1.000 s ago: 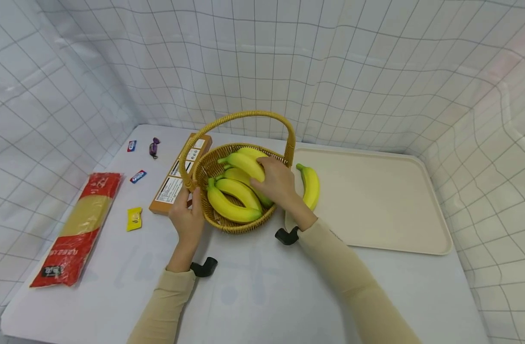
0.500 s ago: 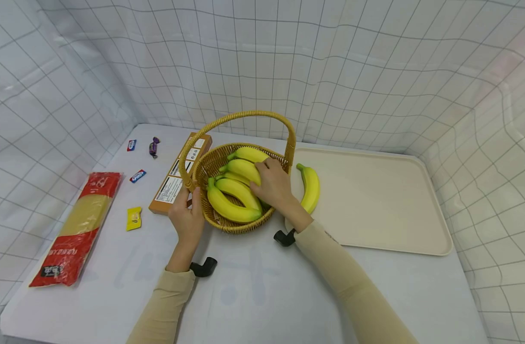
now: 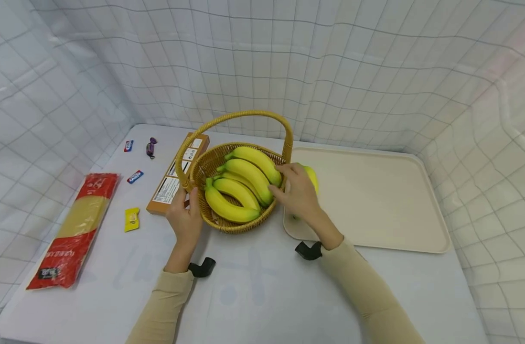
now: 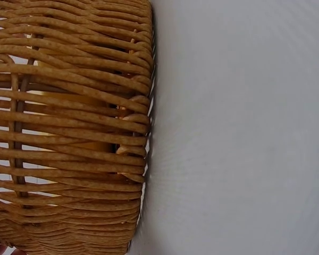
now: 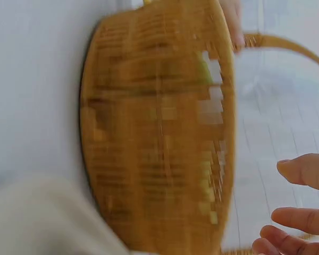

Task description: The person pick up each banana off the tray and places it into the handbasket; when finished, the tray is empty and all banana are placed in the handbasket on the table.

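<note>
A wicker basket (image 3: 228,230) with a tall arched handle (image 3: 245,113) stands in the middle of the head view, holding several yellow bananas (image 3: 249,177) side by side. My left hand (image 3: 186,222) grips its left rim at the handle's base, thumb on top. Woven basket wall (image 4: 69,122) fills half of the left wrist view. Over the right rim, my right hand (image 3: 303,196) is spread with thumb and fingers apart and nothing between them; the right wrist view shows these fingers (image 5: 303,218) too. Partly behind that hand, another banana (image 3: 312,177) lies on the beige tray (image 3: 374,200).
A brown box (image 3: 161,206) with white labels lies left of the basket. Farther left are a purple wrapped candy (image 3: 151,147), two small blue-red wrapped candies (image 3: 135,177), a yellow packet (image 3: 132,219) and a long red-and-yellow bag (image 3: 75,229). Grid-patterned sheets surround the table.
My right hand has let go of a banana in the basket and drawn back right over the rim. The bananas now lie in a row. My left hand keeps its grip.
</note>
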Available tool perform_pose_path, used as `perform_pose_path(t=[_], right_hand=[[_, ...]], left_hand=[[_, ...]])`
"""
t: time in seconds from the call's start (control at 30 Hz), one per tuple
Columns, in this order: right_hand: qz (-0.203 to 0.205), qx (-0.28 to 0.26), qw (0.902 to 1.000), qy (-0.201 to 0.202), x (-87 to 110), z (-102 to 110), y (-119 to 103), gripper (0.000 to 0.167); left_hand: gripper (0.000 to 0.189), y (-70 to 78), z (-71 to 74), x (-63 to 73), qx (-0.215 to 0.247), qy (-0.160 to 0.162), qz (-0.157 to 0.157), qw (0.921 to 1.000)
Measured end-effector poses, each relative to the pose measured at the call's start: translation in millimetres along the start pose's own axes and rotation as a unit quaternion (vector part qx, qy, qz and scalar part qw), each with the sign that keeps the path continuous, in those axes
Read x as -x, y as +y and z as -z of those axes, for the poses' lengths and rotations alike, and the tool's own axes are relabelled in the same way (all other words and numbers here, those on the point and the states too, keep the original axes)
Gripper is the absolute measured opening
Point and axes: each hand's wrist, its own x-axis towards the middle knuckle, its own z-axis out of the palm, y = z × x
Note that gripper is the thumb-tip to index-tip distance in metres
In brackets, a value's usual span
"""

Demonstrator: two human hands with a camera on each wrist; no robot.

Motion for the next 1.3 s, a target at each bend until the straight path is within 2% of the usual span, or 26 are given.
perform_pose_path(t=[0.1,0.2,0.33,0.67,0.87,1.03,1.13,1.3], right_hand=[[-0.045,-0.016,0.9981,0.040,5.1,21,23,0.051],[-0.098,-0.031,0.9918,0.075,11.2,39,45,0.056],[-0.154,-0.041,0.9836,0.084,19.1,50,66,0.062],[-0.208,-0.036,0.9765,0.042,19.3,39,79,0.068],[-0.229,-0.015,0.9730,-0.025,17.7,25,83,0.076],[-0.250,0.006,0.9650,-0.079,20.4,15,82,0.082],[-0.259,0.013,0.9618,-0.089,22.1,11,82,0.081],[-0.264,0.009,0.9616,-0.075,22.7,7,83,0.076]], left_hand=[[0.024,-0.1,-0.1,-0.1,-0.001,0.004,0.004,1.0000],[0.025,0.3,0.0,-0.1,-0.001,0.004,0.006,1.0000],[0.025,0.3,-1.2,0.1,0.002,0.004,0.007,1.0000],[0.024,0.4,-0.7,-0.5,0.003,0.003,0.002,1.0000],[0.024,1.0,-0.6,-1.0,0.006,0.007,-0.002,1.0000],[0.024,0.7,-0.6,-0.3,0.002,0.006,-0.004,1.0000],[0.024,0.3,-0.7,-0.3,0.003,0.006,-0.005,1.0000],[0.023,0.8,-0.6,-0.9,0.005,0.006,-0.008,0.9999]])
